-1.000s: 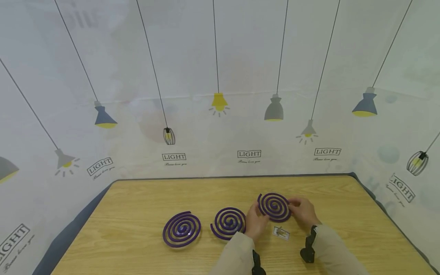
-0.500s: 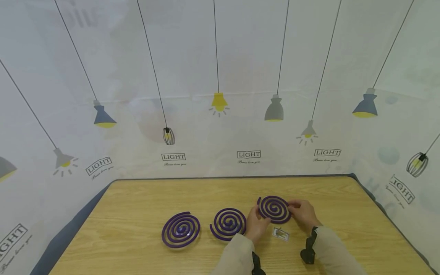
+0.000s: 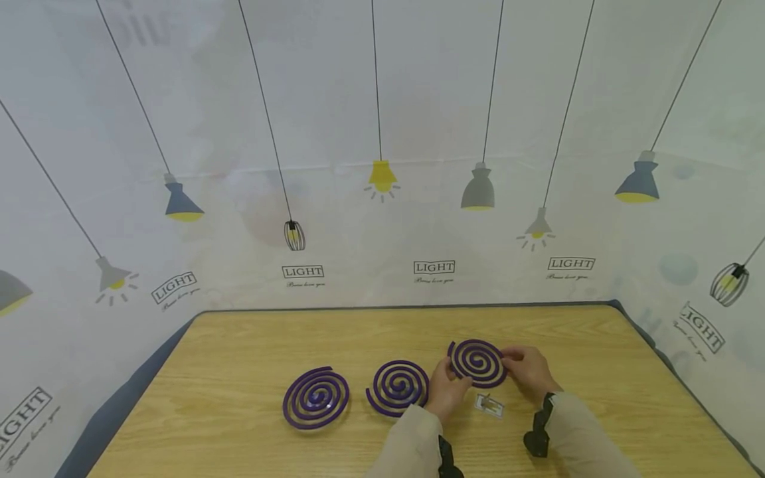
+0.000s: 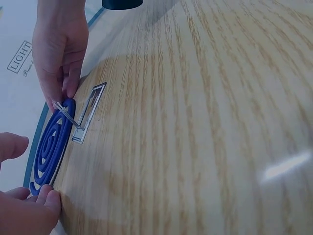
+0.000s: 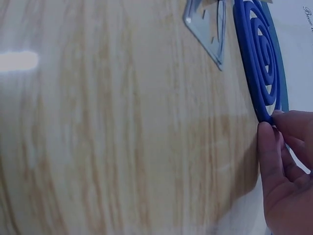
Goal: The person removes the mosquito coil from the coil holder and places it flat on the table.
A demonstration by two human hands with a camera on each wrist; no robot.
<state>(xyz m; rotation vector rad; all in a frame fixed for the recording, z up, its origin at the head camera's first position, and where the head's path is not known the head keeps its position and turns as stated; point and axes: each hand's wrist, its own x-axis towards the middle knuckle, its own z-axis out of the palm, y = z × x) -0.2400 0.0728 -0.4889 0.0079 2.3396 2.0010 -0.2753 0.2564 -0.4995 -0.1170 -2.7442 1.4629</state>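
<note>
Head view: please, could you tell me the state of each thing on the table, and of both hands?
Leftmost purple coil: not held.
Middle purple coil: not held, partly hidden.
Right purple coil: held at opposite edges; I cannot tell whether it touches the table.
Metal stand: lying on the table, prong raised.
Left hand: gripping the right purple coil.
Right hand: gripping the same coil.

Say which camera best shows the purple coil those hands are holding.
The head view: it looks onto the purple coil, so nearly all its spiral shows. The left wrist view catches it slantwise; the right wrist view does too, with part cut off.
</note>
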